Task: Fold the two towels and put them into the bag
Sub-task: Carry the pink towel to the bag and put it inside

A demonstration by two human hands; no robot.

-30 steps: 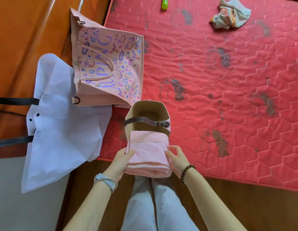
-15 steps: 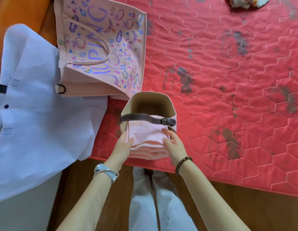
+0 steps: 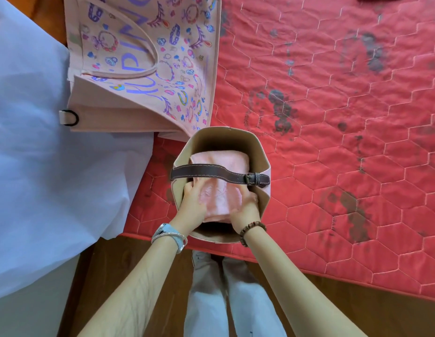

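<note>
Left hand [image 3: 193,203] grips folded towel [image 3: 221,199] by left edge, right hand [image 3: 247,207] by right edge, inside bag [image 3: 258,152]; bag walls tight outside both hands, strap [image 3: 211,171] crossing just beyond fingertips.

Brown strap [image 3: 219,175] hides band of pink towel [image 3: 221,159]. Right hand [image 3: 247,207]: fingers partly out of sight between towel and bag [image 3: 261,154] wall. Printed tote [image 3: 148,69] cut off by top edge; white cover [image 3: 41,154] by left edge. Bag floor unseen.
</note>
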